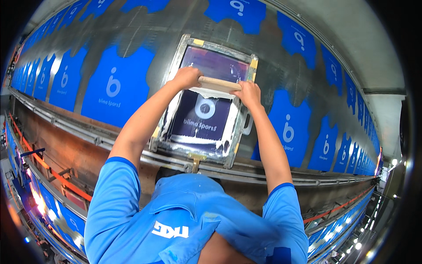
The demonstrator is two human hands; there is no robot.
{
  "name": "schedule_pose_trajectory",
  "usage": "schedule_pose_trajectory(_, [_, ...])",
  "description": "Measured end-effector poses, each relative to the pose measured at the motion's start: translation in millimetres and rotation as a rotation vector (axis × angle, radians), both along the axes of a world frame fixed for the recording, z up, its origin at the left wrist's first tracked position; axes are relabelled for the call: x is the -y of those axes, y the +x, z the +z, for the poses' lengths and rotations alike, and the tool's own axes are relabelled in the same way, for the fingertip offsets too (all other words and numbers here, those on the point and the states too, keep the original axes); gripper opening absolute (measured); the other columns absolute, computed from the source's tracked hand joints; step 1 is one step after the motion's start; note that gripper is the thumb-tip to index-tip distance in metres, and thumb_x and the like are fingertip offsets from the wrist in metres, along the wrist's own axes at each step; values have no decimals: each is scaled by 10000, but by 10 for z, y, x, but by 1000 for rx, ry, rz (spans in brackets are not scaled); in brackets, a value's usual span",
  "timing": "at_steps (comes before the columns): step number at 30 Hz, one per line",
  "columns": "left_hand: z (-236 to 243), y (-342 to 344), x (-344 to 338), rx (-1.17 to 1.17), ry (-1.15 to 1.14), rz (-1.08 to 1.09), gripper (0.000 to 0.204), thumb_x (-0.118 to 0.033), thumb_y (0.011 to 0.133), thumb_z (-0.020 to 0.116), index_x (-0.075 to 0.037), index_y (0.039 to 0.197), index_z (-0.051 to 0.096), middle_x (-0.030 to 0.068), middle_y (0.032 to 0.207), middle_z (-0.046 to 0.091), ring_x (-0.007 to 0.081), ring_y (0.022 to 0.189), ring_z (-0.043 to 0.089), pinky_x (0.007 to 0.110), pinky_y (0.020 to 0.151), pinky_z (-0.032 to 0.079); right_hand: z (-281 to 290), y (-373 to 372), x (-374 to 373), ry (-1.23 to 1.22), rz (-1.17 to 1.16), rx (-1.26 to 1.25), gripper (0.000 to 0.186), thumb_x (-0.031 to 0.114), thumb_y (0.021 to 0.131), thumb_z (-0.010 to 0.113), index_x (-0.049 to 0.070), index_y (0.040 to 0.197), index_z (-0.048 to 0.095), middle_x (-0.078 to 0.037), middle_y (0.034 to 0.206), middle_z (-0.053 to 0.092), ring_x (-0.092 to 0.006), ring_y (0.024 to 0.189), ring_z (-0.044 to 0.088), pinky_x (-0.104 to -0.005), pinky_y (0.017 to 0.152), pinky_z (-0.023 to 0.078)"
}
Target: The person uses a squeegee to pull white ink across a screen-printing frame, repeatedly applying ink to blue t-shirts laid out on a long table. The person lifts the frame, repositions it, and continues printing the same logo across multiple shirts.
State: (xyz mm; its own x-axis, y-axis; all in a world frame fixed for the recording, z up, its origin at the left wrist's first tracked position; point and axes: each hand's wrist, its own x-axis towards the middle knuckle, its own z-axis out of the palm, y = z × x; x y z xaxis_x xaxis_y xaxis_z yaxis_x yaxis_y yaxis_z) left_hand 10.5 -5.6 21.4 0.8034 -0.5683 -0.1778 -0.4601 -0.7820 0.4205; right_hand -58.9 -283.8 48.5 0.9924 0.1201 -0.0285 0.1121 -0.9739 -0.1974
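Observation:
A metal-framed printing screen (pixel 254 65) lies on the long grey table (pixel 162 57) in front of me. Its lower area has a dark stencil with a pale printed design, bordered by white ink along its edges. My left hand (pixel 189 77) is closed round the left end of a wooden squeegee (pixel 219 84), and my right hand (pixel 248 92) grips its right end. The squeegee lies crosswise over the upper half of the screen, with white ink along its lower edge. The blade itself is mostly hidden.
Rows of blue cut fabric panels (pixel 113 81) with pale prints line both sides of the screen and the far edge. A metal rail (pixel 101 140) runs along the near edge. Orange rails (pixel 74 189) and further tables with blue panels show at the lower left and right.

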Motion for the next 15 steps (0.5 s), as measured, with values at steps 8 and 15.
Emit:
schedule_pose_trajectory(8, [143,568,179,25,45,-40,404,-335,720,804,-187,1095,769,108,1002,759,337,957,712,459,836,557,112,515,167,27,-88,-134,469,457,710,857,60,937,750,-187,902,736,-363,890,708,-452,806,544])
schedule_pose_trajectory(15, [80,234,53,-51,63,-48,429,-345,730,802,-199,1131,758,108,982,763,338,967,711,451,844,558,47,194,40,95,-91,-225,471,438,725,856,53,969,739,-183,888,732,-369,907,703,-462,799,537])
